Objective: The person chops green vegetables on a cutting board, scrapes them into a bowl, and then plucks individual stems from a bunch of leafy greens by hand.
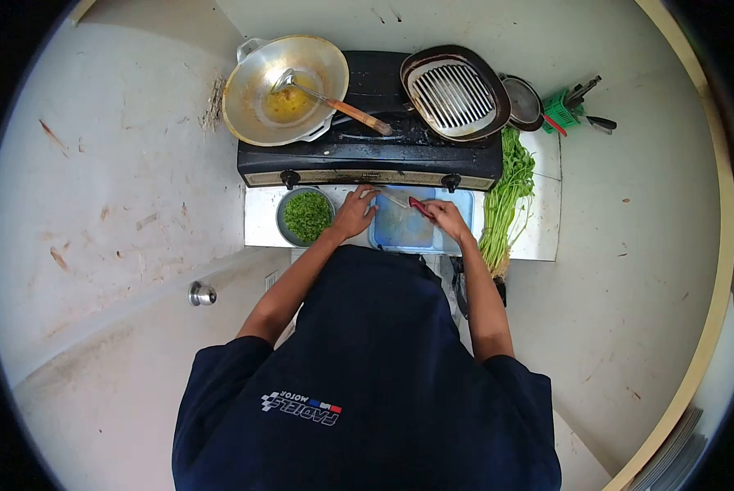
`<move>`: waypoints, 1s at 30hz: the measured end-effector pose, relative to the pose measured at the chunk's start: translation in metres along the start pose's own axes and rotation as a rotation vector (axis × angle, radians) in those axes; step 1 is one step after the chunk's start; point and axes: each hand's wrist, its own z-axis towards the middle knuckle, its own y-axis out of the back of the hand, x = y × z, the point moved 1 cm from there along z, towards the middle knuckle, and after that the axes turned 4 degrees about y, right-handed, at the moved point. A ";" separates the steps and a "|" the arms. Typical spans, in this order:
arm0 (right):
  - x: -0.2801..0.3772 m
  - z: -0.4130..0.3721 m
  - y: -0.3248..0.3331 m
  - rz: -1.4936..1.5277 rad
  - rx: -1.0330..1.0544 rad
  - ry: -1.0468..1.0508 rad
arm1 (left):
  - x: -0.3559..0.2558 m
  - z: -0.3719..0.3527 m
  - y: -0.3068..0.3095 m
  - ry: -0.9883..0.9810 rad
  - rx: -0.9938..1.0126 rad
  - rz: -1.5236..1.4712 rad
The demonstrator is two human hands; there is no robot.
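Note:
My right hand is closed round the red handle of a knife, its blade pointing left over the far side of a blue tray-like board. At the board's left edge, my left hand has its fingers apart, with the fingertips close to the knife's tip. Just left of that hand sits a grey bowl filled with finely chopped greens. A bunch of long-stemmed leafy greens lies to the right of the board, roots toward me.
Behind the board stands a black two-burner stove. It carries a wok with a wooden-handled ladle in it, and a grill pan. A strainer and a green utensil basket are at the back right. A door knob is at left.

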 end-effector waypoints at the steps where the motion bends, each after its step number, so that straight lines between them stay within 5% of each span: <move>1: 0.010 -0.004 -0.001 0.100 -0.017 -0.010 | 0.004 0.000 -0.001 0.001 0.035 0.018; 13: -0.017 -0.003 -0.025 0.902 -0.660 0.061 | 0.013 -0.001 0.003 0.025 0.199 0.063; 25: -0.010 -0.012 -0.054 0.818 -0.756 0.038 | 0.016 0.002 0.012 -0.106 0.259 -0.059; 30: -0.020 -0.038 -0.074 0.516 -0.843 0.026 | 0.009 -0.009 0.014 -0.156 0.320 -0.242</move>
